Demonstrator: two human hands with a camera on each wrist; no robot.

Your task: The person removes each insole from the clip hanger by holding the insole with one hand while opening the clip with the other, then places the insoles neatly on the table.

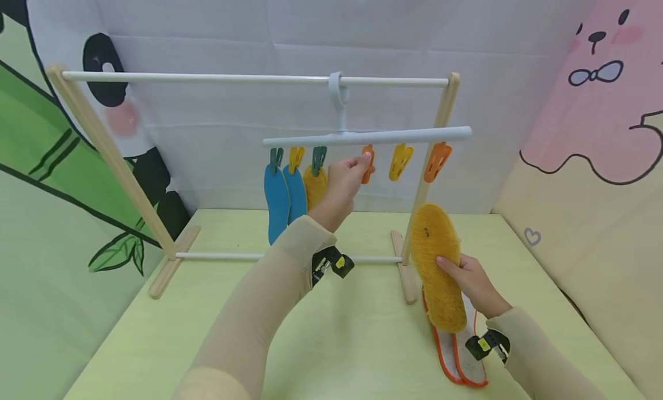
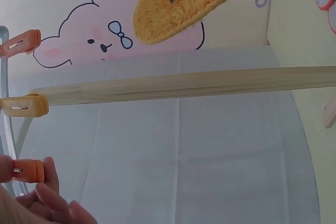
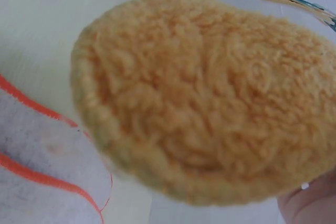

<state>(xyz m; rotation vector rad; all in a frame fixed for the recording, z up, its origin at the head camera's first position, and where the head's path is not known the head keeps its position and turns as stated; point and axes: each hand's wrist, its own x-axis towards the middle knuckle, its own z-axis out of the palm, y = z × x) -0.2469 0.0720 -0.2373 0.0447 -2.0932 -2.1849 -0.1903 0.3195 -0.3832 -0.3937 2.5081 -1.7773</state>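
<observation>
My left hand pinches an orange clothespin that hangs under the white clip hanger. In the left wrist view that clothespin sits between thumb and finger. Low on the right, my right hand holds a fuzzy yellow insole upright, thumb across its front. The insole fills much of the right wrist view. Left of my left hand, two blue insoles and another yellow insole hang from clothespins, partly covered by my arm.
A yellow clothespin and another orange clothespin hang farther right with nothing in them. The hanger hooks over the top rail of a wooden-legged rack. Red-edged grey insoles lie on the table beneath my right hand.
</observation>
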